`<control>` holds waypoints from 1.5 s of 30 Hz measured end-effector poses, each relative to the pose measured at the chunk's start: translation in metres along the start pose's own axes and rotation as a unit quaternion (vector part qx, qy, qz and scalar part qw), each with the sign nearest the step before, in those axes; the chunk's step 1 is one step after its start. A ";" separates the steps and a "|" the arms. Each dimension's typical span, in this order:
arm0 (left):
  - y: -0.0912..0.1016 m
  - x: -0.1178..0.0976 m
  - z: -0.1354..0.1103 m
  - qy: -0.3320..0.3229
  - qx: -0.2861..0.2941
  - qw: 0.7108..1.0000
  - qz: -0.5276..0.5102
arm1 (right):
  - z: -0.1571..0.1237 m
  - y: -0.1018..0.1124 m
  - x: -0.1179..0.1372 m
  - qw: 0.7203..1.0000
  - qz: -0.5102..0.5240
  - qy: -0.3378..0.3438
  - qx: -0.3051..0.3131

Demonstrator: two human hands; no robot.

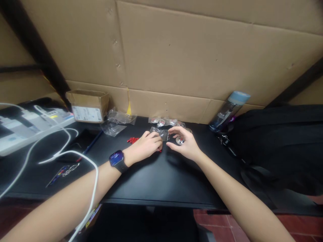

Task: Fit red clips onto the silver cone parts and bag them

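Note:
My left hand (151, 143) rests low over the black table, its fingers curled and pressed together. A small red piece (160, 151) shows at its fingertips; its kind is too small to make out. Beside that wrist lies a little heap of red cord-like pieces (132, 140). My right hand (185, 143) is held in a wide C, thumb and fingers apart. A clear plastic bag (161, 133) lies between the hands, its right edge near the right fingertips. Partly behind the right hand is a round shiny disc (179, 140). Several small clear packets with silvery round items (160, 123) lie beyond.
Crumpled clear bags (113, 127) and an open cardboard box (87, 107) stand at the back left. A power strip (32, 129) and white cable (97, 174) occupy the left. To the right are a bottle (228, 111), keys (225, 140) and a black bag (285, 144).

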State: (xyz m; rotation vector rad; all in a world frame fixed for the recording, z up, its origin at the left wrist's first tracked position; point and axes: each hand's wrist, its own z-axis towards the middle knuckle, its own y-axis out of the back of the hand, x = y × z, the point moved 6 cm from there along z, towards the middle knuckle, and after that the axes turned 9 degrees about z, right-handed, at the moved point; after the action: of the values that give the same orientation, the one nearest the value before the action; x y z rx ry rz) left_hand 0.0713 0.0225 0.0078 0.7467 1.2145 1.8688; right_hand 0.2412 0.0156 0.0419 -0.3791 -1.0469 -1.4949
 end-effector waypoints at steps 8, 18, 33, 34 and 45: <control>0.024 0.011 -0.001 0.160 -0.100 0.968 -0.163 | -0.002 -0.002 0.001 0.999 0.044 -0.007 0.006; 0.024 0.017 -0.008 0.232 -0.176 0.916 -0.276 | -0.007 -0.017 0.010 0.997 0.081 -0.008 0.005; 0.021 0.010 -0.004 0.234 -0.165 0.891 -0.353 | -0.008 -0.016 0.014 0.998 0.052 0.031 -0.008; 0.021 0.011 -0.004 0.234 -0.166 0.892 -0.348 | -0.008 -0.016 0.014 0.998 0.051 0.031 -0.006; 0.009 0.012 -0.004 0.269 -0.149 0.840 -0.447 | -0.007 -0.015 0.017 0.998 0.015 0.064 -0.015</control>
State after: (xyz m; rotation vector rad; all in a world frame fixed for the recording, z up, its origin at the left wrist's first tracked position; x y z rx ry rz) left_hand 0.0592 0.0289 0.0157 -0.5213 1.2363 1.3958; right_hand 0.2257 -0.0024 0.0445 -0.3150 -0.9157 -1.4898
